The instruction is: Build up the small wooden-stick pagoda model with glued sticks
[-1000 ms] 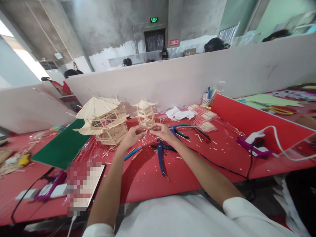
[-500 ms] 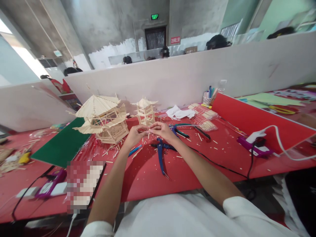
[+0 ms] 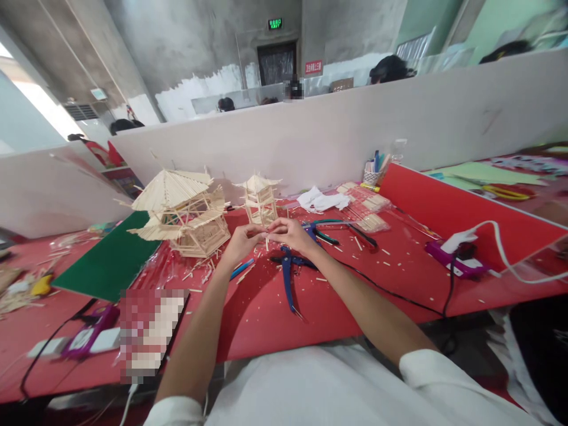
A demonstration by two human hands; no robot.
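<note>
My left hand [image 3: 243,242] and my right hand [image 3: 291,234] meet fingertip to fingertip over the middle of the red table. Both are closed in a pinch. A short, pale wooden stick [image 3: 267,244] shows at their fingertips; its upper end is hidden by the fingers. Just behind the hands stands a small stick-built pavilion [image 3: 260,201]. To their left is a larger stick pavilion [image 3: 189,216] with a tiered roof. A blue-handled tool [image 3: 288,281] lies in front of my right hand, and a blue pen-like thing [image 3: 242,269] lies beside my left wrist.
Pliers [image 3: 326,231], a white cloth [image 3: 322,200] and bagged sticks [image 3: 366,207] lie to the back right. A green board [image 3: 109,260] leans left; a red board [image 3: 465,219] stands right. Power strips [image 3: 457,260] and cords cross the table. A white partition [image 3: 310,139] runs behind.
My hands keep pinching in nearly the same spot, with slight finger movement. The stick below the fingertips shows more plainly now. The whole view has shifted slightly.
</note>
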